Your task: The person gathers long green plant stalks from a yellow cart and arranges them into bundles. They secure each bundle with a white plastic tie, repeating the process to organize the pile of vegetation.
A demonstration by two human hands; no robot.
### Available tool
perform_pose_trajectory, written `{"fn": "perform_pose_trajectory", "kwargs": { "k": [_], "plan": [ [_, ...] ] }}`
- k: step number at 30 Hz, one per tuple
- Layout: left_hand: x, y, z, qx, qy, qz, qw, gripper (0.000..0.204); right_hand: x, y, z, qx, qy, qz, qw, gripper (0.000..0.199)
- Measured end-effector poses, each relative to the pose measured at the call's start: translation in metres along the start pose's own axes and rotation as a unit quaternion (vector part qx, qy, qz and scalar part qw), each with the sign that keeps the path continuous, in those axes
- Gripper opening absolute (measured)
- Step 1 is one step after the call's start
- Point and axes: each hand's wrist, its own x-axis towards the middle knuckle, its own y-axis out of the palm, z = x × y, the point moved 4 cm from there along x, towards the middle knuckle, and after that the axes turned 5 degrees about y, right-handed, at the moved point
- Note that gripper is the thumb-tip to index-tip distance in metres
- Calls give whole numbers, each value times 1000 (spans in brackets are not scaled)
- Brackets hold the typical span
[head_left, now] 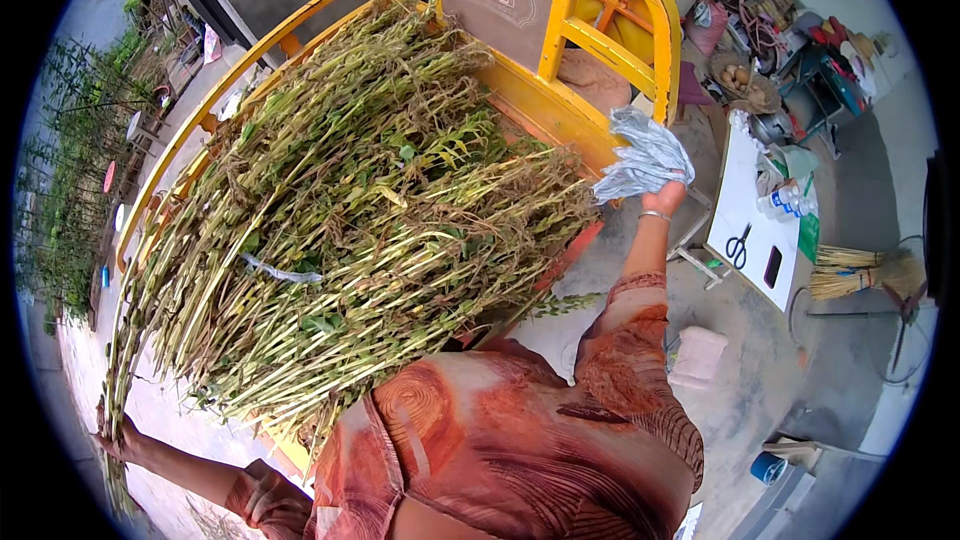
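A large heap of dried, leafy plant stalks fills the bed of a yellow cart. At the far left, my left hand is closed round a bunch of stalks; its upper part runs along the left side of the heap. My right hand, raised at the cart's right rear corner, grips a bundle of pale grey strips that look like plastic film. One similar strip lies on the heap, well apart from both hands.
On the right, a white table bears black scissors, a dark phone and plastic bottles. Behind it are a basket and piled household goods. A straw broom lies farther right. Green plants grow beyond the cart's left rail.
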Motion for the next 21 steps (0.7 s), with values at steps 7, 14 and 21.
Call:
{"fn": "perform_pose_trajectory", "kwargs": {
  "k": [7, 14, 21],
  "plan": [
    [14, -71, 88, 26, 18, -69, 997, 55, 0, 51, 254, -48, -105, 10, 993, 36],
    [2, -81, 102, 43, 6, -79, 996, 49, -6, 7, 438, -372, -355, -478, 712, 43],
    [-70, -49, 105, 92, 45, -75, 992, 58, 161, 110, 334, -600, -394, -198, 668, 36]
  ]
}}
